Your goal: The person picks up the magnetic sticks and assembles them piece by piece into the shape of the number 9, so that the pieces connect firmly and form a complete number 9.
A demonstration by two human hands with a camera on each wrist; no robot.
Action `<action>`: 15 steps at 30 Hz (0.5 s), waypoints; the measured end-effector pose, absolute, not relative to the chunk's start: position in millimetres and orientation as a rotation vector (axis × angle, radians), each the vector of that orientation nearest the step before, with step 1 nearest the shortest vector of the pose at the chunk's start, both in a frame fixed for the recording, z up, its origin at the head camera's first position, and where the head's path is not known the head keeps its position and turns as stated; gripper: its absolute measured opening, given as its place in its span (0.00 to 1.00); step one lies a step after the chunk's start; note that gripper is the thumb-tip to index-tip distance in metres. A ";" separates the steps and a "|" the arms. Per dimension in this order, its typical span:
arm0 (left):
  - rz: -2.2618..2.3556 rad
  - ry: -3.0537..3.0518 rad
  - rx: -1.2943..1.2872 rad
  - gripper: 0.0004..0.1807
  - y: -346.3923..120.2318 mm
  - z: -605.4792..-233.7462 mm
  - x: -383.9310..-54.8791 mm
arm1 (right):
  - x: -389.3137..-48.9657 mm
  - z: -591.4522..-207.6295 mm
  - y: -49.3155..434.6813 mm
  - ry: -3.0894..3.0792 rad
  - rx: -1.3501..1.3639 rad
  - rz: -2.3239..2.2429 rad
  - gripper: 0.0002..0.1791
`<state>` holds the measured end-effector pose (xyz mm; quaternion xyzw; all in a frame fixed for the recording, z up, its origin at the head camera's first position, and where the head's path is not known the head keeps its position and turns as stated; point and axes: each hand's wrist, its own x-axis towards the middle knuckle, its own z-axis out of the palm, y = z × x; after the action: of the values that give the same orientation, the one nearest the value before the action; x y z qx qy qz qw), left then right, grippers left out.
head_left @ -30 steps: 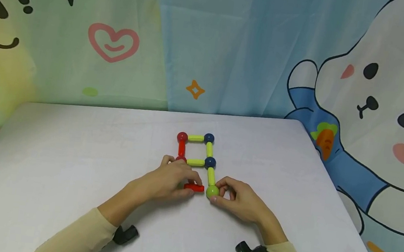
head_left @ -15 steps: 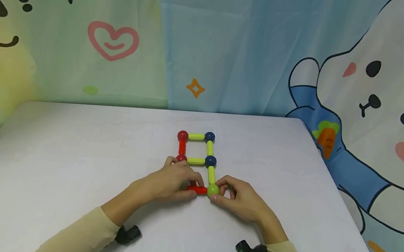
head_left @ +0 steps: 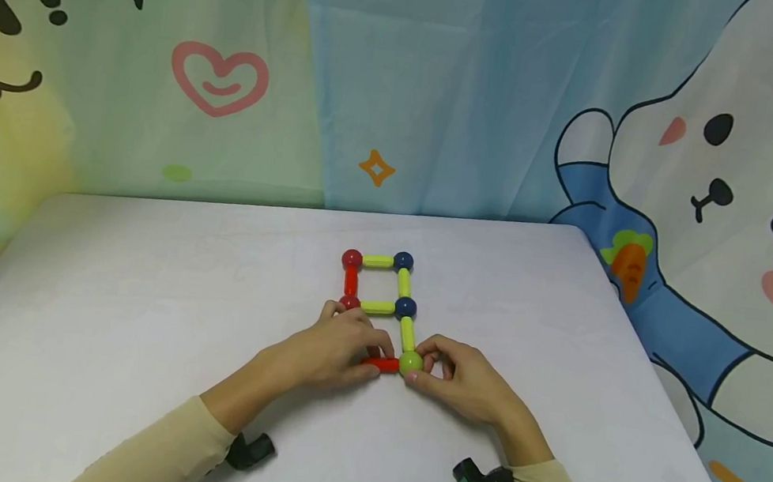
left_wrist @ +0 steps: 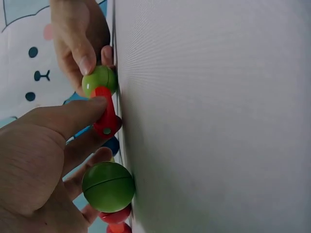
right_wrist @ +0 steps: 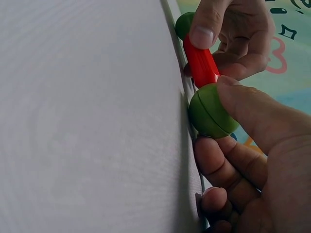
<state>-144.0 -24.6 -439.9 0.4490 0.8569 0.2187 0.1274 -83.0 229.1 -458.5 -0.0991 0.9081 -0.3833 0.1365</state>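
Observation:
My left hand [head_left: 327, 349] pinches a short red rod [head_left: 383, 364] between thumb and finger. One end of the rod meets a light green ball [head_left: 411, 363], which my right hand [head_left: 467, 381] holds by thumb and fingertips. From that ball a yellow-green rod [head_left: 408, 334] runs up to a dark blue ball [head_left: 405, 307], a corner of a square. The square has red balls [head_left: 352, 258] on its left and a red rod [head_left: 351, 281] between them. A second green ball [left_wrist: 108, 187] lies beneath my left hand, hidden in the head view.
The pieces lie on a white-covered table [head_left: 159, 287]. A printed curtain [head_left: 446, 97] hangs behind the table's far edge. Black wrist cameras [head_left: 251, 452] stick out beside both sleeves, low over the tabletop.
The red rod has moved right with my left hand, closing the gap to the green ball. My right hand keeps its hold on the ball, and the square stays put.

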 end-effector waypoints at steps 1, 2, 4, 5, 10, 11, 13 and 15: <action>0.639 2.494 1.305 0.13 -24.9 -439.7 -143.8 | -83.1 -458.3 228.9 2.628 -0.289 -1.110 0.16; 0.640 2.495 1.305 0.13 -25.2 -439.8 -143.8 | -83.0 -458.2 228.6 2.626 -0.290 -1.110 0.16; 0.642 2.495 1.306 0.13 -25.8 -439.8 -143.7 | -83.0 -457.8 228.0 2.625 -0.289 -1.109 0.15; 0.641 2.494 1.305 0.13 -26.1 -439.9 -143.6 | -82.9 -457.5 227.7 2.624 -0.288 -1.109 0.15; 0.635 2.495 1.299 0.13 -26.8 -440.3 -143.8 | -82.9 -456.6 227.2 2.623 -0.285 -1.105 0.15; 0.634 2.497 1.297 0.13 -26.9 -440.5 -144.0 | -82.9 -456.5 227.2 2.624 -0.286 -1.105 0.15; 0.636 2.498 1.293 0.13 -27.0 -440.5 -144.4 | -83.1 -456.5 227.4 2.625 -0.287 -1.107 0.14; 0.639 2.499 1.290 0.12 -27.1 -441.1 -144.8 | -83.2 -456.5 227.5 2.622 -0.288 -1.112 0.14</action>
<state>-144.8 -27.1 -441.1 0.4437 0.8593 0.2197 0.1285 -83.2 227.5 -456.5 -0.0996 0.9070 -0.3848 0.1390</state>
